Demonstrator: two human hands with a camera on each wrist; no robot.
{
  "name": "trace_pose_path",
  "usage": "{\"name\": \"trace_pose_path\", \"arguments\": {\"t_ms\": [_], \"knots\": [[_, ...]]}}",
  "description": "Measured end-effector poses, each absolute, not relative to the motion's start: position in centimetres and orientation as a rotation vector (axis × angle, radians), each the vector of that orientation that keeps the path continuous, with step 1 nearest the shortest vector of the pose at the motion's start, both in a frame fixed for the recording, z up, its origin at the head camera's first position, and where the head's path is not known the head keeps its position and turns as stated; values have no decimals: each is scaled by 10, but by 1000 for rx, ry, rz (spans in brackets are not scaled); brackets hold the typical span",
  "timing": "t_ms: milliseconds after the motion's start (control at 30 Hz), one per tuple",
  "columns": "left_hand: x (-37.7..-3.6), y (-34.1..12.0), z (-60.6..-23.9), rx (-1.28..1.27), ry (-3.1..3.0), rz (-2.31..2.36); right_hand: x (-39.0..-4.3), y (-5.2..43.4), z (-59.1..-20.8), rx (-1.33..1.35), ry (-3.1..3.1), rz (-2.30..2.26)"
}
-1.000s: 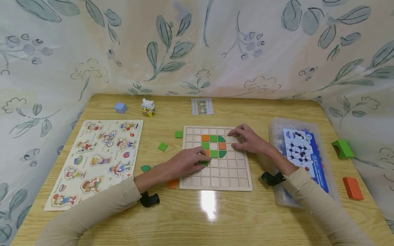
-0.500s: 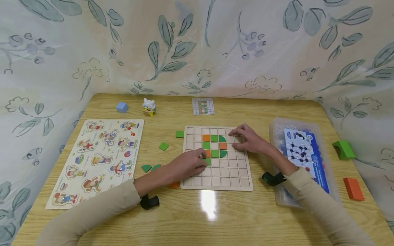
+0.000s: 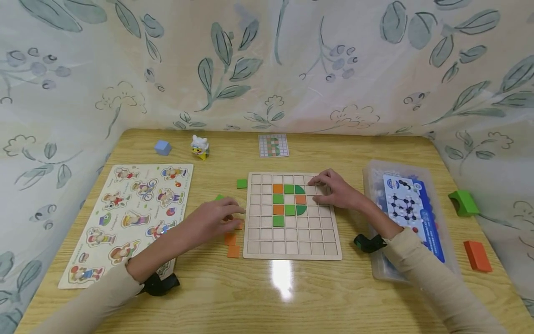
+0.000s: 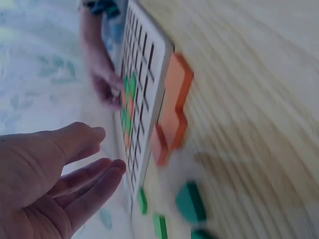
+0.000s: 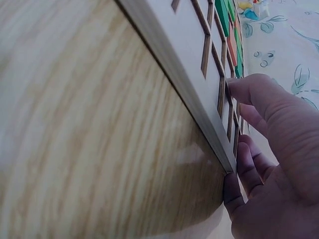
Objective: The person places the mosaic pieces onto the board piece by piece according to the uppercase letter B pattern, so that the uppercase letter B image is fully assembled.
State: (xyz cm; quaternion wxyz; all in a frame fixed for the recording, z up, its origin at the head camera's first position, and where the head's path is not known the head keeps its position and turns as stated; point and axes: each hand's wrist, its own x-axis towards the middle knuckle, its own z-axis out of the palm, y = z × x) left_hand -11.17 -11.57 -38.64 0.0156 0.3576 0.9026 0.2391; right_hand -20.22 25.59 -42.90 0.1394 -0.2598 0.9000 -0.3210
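The left hand point(image 3: 212, 217) hovers over the desk point(image 3: 292, 297) just outside the left edge of the grid board point(image 3: 292, 243); its grip is wide, fingers relaxed and holding nothing, as the left wrist view point(image 4: 55, 184) shows plainly. Just under and beside its fingertips lie loose orange tiles point(image 3: 232, 246) against the board's left edge, and a green tile point(image 3: 242, 183) sits a little farther off, toward the far side.

The right hand point(image 3: 338, 190) rests on the board's upper right part, fingers laid nearly flat on the cells with the thumb at the board's edge in the right wrist view point(image 5: 269, 164); its grip holds nothing that can be seen. Just to its left, orange and green pieces point(image 3: 289, 200) fill a block of cells.

Beyond the left hand lies a picture puzzle board point(image 3: 125, 218); its small words cannot be read. Beyond the right hand is a clear plastic box point(image 3: 377, 260) with a blue printed sheet point(image 3: 410, 204), text too small to read. At the far edge stand a pattern card point(image 3: 273, 144), a small toy figure point(image 3: 200, 146) and a blue cube point(image 3: 162, 147). The near strip of desk in front of the board is bare wood.
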Motion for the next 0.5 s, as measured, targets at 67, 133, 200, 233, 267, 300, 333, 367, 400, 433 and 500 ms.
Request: {"name": "trace_pose_path", "arguments": {"t_ms": [67,133,200,233,267,300,333,367,400,433,500], "knots": [[-111,-125,-385,1078,2831,749,-202,255,-429,-749,2602,-926],[-110,-132,-385,1034,2836,753,-202,255,-429,-749,2600,-923],[-109,-137,-386,997,2828,756,-201,255,-429,-747,2594,-926],[-108,-139,-386,981,2825,759,-201,255,-428,-741,2592,-931],[-108,-141,-386,967,2820,766,-201,256,-429,-741,2592,-929],[-107,-143,-387,956,2815,775,-201,256,-428,-740,2592,-930],[-106,-144,-387,947,2812,784,-201,256,-428,-740,2593,-929],[-106,-146,-387,940,2810,790,-201,256,-428,-741,2594,-925],[-105,-147,-388,936,2808,795,-201,257,-428,-743,2595,-921],[-105,-148,-388,932,2807,799,-201,257,-428,-739,2597,-915],[-104,-150,-389,923,2802,804,-202,257,-428,-736,2595,-915]]}}
